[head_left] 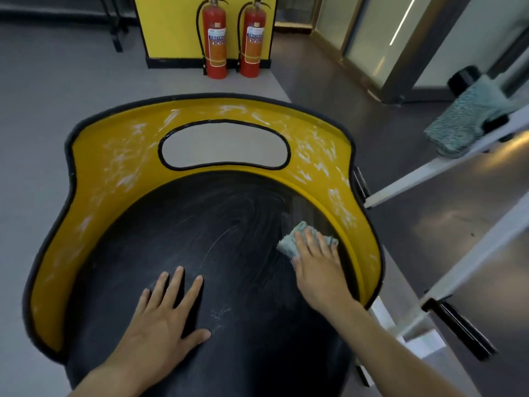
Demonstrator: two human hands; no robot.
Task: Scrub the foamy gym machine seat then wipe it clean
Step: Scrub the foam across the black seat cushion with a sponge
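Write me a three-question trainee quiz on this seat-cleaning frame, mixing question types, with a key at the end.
1. True or false: the left hand lies flat on the black seat pad.
2. Which hand presses the cloth? A left, B right.
3. How many fire extinguishers are in view?
Key: 1 true; 2 B, the right hand; 3 two.

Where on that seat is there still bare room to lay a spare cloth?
The black pad is bare in its middle, between the left hand and the yellow rim. Its right edge is crowded: the right hand presses a cloth there.
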